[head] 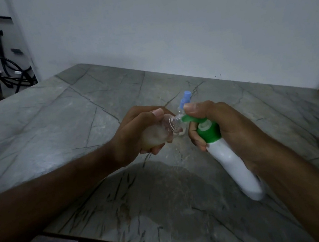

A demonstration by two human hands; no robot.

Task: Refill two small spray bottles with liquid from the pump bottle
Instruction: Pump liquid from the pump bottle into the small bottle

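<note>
My left hand grips a small clear spray bottle with no cap, tilted with its open neck pointing right. My right hand holds the white pump bottle with a green pump head, tilted above the table. The right thumb presses on the pump top, and the green nozzle meets the open neck of the clear bottle. Behind the hands stands a second small clear bottle with a blue spray top, mostly hidden. A small pale cap lies on the table between the hands.
The hands work over a grey marble-patterned table that meets a white wall at the back. Black hoses and a metal frame stand on the floor at the far left. A dark edge shows at the far right.
</note>
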